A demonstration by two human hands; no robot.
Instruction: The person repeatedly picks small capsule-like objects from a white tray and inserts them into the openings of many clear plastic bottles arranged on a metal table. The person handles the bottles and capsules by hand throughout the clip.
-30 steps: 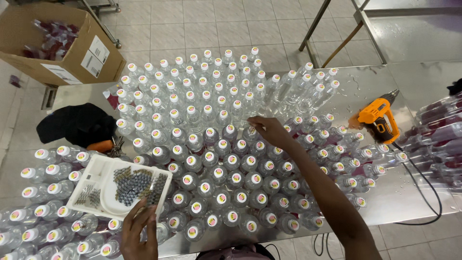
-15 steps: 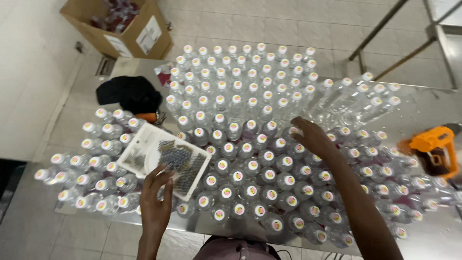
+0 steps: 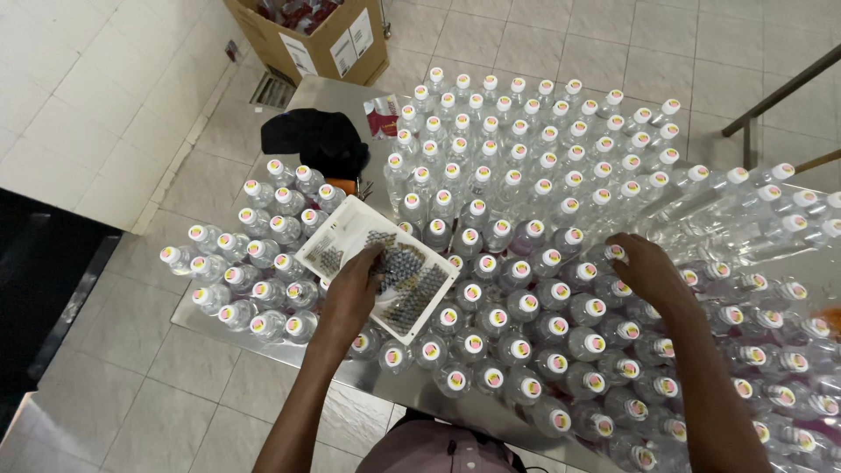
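Bottles [image 3: 526, 263], clear plastic with white caps, crowded nearly the whole steel bench [image 3: 368, 377]; far too many for an exact count, well over a hundred upright, plus a lying batch at the right edge. One white tray [image 3: 350, 229] sat on top of the bottles near the left edge, holding small dark pieces in clumps, too small to count or identify.

Compared with a second earlier, the left hand [image 3: 355, 293] had moved from the tray's near rim onto the tray itself, fingers curled down into the dark pieces; couldn't tell whether any piece was actually pinched. Read as: picking from the tray was underway.

Right hand [image 3: 644, 271] had shifted only a little and lay on the bottle caps near the right side, fingers bent loosely over the tops, gripping nothing visible.

One black cloth bundle [image 3: 315, 140] lay at the far left corner, an orange item just beside it. One cardboard box [image 3: 311, 35] stood on the tiled floor [image 3: 114, 105] beyond the far edge.
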